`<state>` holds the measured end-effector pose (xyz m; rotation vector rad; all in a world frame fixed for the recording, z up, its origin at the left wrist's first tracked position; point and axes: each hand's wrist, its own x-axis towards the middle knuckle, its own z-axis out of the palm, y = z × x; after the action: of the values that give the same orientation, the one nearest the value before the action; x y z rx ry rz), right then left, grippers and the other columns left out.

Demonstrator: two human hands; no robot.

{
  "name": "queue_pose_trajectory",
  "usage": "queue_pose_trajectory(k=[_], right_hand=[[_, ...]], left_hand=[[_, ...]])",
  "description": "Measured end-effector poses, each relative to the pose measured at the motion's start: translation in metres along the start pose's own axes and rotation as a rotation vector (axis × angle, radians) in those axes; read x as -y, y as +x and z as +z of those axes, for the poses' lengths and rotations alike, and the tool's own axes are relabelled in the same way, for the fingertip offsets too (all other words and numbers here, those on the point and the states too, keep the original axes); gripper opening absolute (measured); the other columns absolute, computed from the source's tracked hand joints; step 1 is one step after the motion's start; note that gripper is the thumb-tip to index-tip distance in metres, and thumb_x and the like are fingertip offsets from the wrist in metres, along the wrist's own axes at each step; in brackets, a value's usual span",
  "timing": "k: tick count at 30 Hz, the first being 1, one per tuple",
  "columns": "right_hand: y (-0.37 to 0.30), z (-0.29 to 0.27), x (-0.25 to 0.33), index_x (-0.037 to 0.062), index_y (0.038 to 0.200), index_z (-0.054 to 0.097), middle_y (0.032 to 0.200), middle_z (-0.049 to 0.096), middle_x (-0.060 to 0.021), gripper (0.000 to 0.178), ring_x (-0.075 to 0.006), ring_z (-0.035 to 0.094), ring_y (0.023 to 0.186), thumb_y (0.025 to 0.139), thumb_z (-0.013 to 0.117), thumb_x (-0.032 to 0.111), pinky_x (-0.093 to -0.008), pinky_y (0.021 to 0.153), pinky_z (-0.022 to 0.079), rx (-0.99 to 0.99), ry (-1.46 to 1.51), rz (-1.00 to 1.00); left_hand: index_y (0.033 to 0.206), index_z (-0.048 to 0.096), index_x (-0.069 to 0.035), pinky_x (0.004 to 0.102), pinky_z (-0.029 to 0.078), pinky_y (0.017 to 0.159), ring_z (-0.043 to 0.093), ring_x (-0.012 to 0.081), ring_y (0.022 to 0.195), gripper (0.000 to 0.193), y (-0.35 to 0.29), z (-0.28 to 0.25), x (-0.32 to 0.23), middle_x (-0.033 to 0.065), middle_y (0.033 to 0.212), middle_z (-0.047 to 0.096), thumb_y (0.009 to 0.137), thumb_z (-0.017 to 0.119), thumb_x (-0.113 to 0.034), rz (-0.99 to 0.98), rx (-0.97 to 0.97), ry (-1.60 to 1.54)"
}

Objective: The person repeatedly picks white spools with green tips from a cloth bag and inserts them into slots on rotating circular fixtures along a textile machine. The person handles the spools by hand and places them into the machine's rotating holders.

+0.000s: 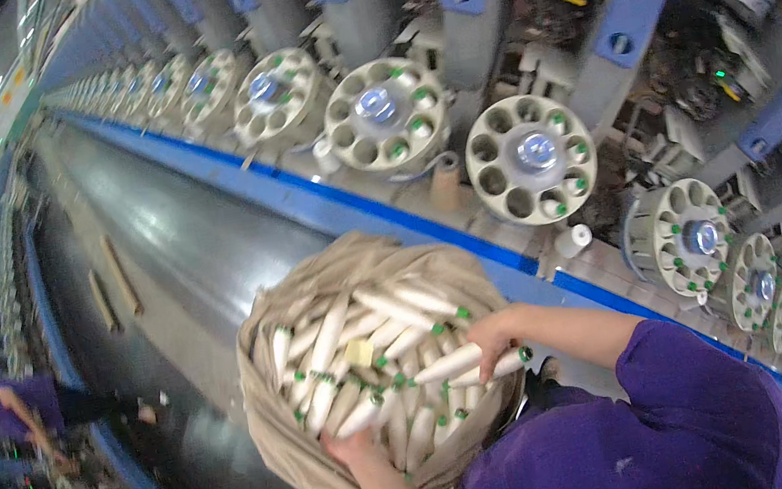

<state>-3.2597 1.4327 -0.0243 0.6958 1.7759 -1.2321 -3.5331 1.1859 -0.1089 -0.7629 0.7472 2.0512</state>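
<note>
A large beige cloth sack point(276, 454) stands in front of me, heaped with white yarn bobbins point(329, 337) that have green tips. Over its right side, my right hand point(494, 335) is closed around yarn bobbins point(448, 366); two show, one on each side of the fingers. My left hand point(348, 446) reaches in at the near left of the heap, its fingers curled around another yarn bobbin point(358, 416). Part of those fingers is hidden by the bobbins. A small pale yellow piece point(360, 352) lies on top of the heap.
Winding machines line the right, with round bobbin magazines point(532, 160) partly filled. A blue rail point(325, 209) runs along them. A white yarn cone point(572, 240) and a brown cone point(445, 181) stand near it. Two long tubes point(121, 275) lie on the floor. Another person point(27, 410) is at the left machines.
</note>
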Motion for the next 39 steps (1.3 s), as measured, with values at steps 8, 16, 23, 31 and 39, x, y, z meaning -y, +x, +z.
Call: queue_pose_trajectory(k=[8, 16, 23, 31, 39], right_hand=[[-0.065, 0.029, -0.063, 0.0099, 0.135, 0.043, 0.118, 0.058, -0.0086, 0.084, -0.0206, 0.059, 0.103, 0.068, 0.083, 0.039, -0.0375, 0.072, 0.054, -0.193, 0.914, -0.141], [-0.096, 0.035, 0.024, 0.0014, 0.137, 0.042, 0.128, 0.053, -0.0119, 0.084, -0.0225, 0.052, 0.117, 0.07, 0.083, 0.032, -0.0357, 0.098, 0.044, -0.456, 1.262, -0.464], [-0.107, 0.038, 0.028, 0.0071, 0.128, 0.046, 0.079, 0.05, 0.0037, 0.059, -0.0034, 0.04, 0.058, 0.081, 0.073, 0.033, -0.0204, 0.046, 0.032, -0.528, 1.305, -0.618], [-0.111, -0.013, -0.034, 0.011, 0.123, 0.048, 0.062, 0.051, -0.0005, 0.072, -0.0046, 0.038, 0.04, 0.092, 0.021, 0.07, -0.0204, 0.034, 0.029, -0.095, 1.481, -0.906], [-0.104, -0.087, -0.055, 0.0051, 0.134, 0.046, 0.099, 0.063, -0.0018, 0.045, -0.0074, 0.058, 0.07, 0.097, 0.051, 0.031, -0.0266, 0.08, 0.049, -0.702, 0.808, -0.869]], left_hand=[[0.121, 0.055, -0.008, 0.0513, 0.044, 0.098, 0.053, 0.0313, 0.113, 0.046, -0.014, 0.021, -0.003, 0.0117, 0.121, 0.057, 0.086, 0.054, -0.038, 0.253, -0.167, 0.305], [0.106, 0.059, -0.002, 0.0491, 0.047, 0.091, 0.058, 0.0352, 0.103, 0.043, -0.081, 0.111, 0.068, 0.018, 0.11, 0.06, 0.078, 0.059, -0.034, -0.501, 0.533, 0.518], [0.089, 0.059, -0.011, 0.0488, 0.045, 0.094, 0.057, 0.0315, 0.098, 0.034, -0.08, 0.21, 0.089, 0.0136, 0.099, 0.059, 0.08, 0.055, -0.043, -0.386, 0.98, 0.529], [0.099, 0.063, 0.0, 0.0462, 0.05, 0.091, 0.058, 0.0315, 0.107, 0.039, -0.04, 0.241, 0.119, 0.0193, 0.129, 0.052, 0.076, 0.062, -0.032, -0.479, 0.949, 0.634], [0.101, 0.064, -0.001, 0.0434, 0.046, 0.094, 0.052, 0.0313, 0.113, 0.042, -0.032, 0.291, 0.195, 0.0172, 0.133, 0.048, 0.068, 0.068, -0.026, -0.302, 1.07, 0.758]])
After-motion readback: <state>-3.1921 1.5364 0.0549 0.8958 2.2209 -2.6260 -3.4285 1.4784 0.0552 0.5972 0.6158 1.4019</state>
